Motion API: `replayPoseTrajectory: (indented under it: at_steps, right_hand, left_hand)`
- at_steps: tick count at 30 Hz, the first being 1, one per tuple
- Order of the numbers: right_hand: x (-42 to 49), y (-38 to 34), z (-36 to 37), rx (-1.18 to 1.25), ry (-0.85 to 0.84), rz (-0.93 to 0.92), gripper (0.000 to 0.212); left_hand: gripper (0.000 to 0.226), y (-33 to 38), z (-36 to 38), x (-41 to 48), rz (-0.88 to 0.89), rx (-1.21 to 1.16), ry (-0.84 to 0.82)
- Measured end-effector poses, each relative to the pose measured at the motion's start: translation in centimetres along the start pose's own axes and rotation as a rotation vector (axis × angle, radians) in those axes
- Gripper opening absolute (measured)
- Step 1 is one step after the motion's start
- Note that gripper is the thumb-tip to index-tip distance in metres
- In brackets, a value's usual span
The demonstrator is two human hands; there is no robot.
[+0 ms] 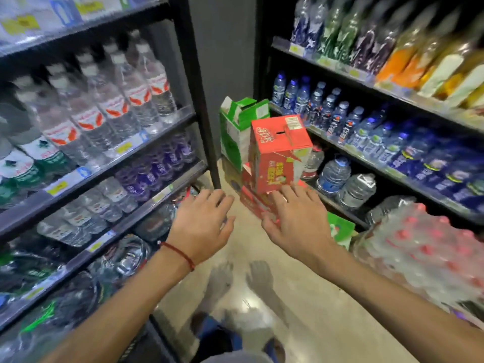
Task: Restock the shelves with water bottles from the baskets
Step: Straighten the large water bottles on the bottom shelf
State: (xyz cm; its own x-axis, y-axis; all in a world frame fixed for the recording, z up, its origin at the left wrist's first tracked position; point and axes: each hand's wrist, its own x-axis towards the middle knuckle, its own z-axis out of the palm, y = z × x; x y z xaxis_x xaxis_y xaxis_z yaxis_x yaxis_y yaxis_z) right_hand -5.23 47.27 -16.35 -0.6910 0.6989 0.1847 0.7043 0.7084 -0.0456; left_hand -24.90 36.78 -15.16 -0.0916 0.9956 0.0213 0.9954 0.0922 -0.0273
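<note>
Empty left grip (203, 221) and right grip (293, 218), fingers spread.
The bottle pack (419, 247) lies low right, nearer the right grip.

Red carton (279, 153): upright ahead of me, slightly tilted, stacked on a second red carton (252, 203) — print too blurred to read.
Green carton (235, 132): just behind the red ones, top flaps open, near the grey wall (222, 48).
Juice bottles (408, 61): orange and yellow, upper right, blurred.
Green bag (340, 229): low on my right, partly hidden.
Floor (301, 297): pale and glossy — shadows lie across it.
</note>
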Motion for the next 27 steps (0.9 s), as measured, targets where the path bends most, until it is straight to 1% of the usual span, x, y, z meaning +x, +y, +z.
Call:
replayPoseTrajectory:
  at_steps: [5, 8, 10, 14, 18, 22, 27]
  right_hand:
    - [-6.5, 7.2, -1.3, -0.014, 0.008, 0.245, 0.049]
    - [-10.3, 10.2, -1.9, -0.046, 0.006, 0.428, 0.051]
    - [-12.8, 11.5, -2.0, -0.061, 0.014, 0.539, 0.053]
    - [-17.2, 12.6, -2.1, -0.12, 0.02, 0.75, 0.054]
    - [-21.4, 12.1, -2.6, -0.168, 0.007, 0.984, 0.056]
    - [-26.0, 11.4, -2.5, -0.213, 0.042, 1.16, 0.053]
    - [-31.2, 12.4, -2.3, -0.239, 0.07, 1.361, 0.051]
  left_hand:
    - [0.045, 8.5, 0.9, 5.2, 0.251, -0.035, -0.027]
    - [0.048, 13.2, 1.1, 8.1, 0.43, -0.041, -0.005]
    - [0.049, 16.0, 1.3, 10.0, 0.54, -0.041, -0.032]
    - [0.052, 21.0, 1.7, 13.3, 0.773, -0.057, -0.061]
    - [0.054, 25.8, 1.8, 15.0, 0.99, -0.068, -0.067]
    - [0.056, 31.2, 2.5, 14.7, 1.198, -0.108, -0.082]
    - [0.054, 38.1, 3.6, 12.9, 1.387, -0.126, -0.088]
